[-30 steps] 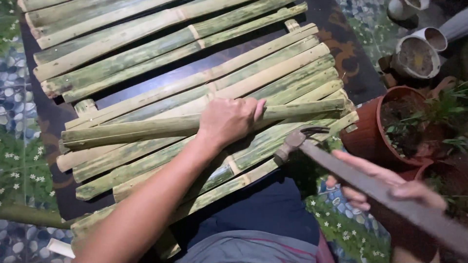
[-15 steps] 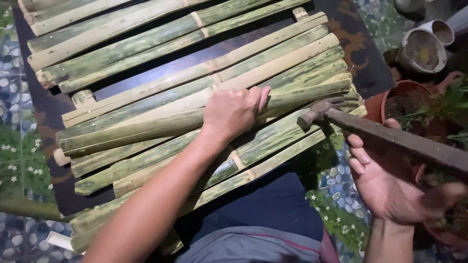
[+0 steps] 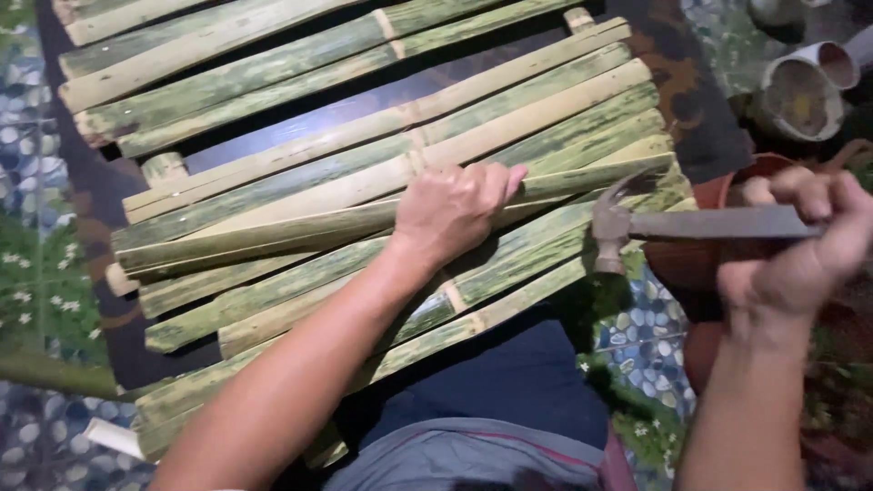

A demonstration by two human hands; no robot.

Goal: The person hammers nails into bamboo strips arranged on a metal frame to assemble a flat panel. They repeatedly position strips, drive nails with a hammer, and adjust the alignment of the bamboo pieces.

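Observation:
My left hand [image 3: 452, 211] presses flat on a loose green bamboo slat [image 3: 273, 232] that lies across a panel of bamboo slats [image 3: 300, 91]. The fingers curl over the slat's upper edge. My right hand [image 3: 800, 241] grips the handle of a claw hammer [image 3: 611, 232] at the right. The hammer's metal head hangs just past the right end of the slats, close to the tip of the loose slat. Below the panel, my lap in dark shorts and a grey shirt [image 3: 496, 414] shows.
A terracotta plant pot [image 3: 718, 191] stands behind the hammer at the right. Pale round pots [image 3: 800, 91] sit at the upper right. Patterned pebble flooring [image 3: 36, 273] lies to the left and below. A dark board [image 3: 673, 82] underlies the slats.
My right hand has taken a full grip on the hammer handle and raised it level, head pointing at the slat ends. The left hand stays on the loose slat.

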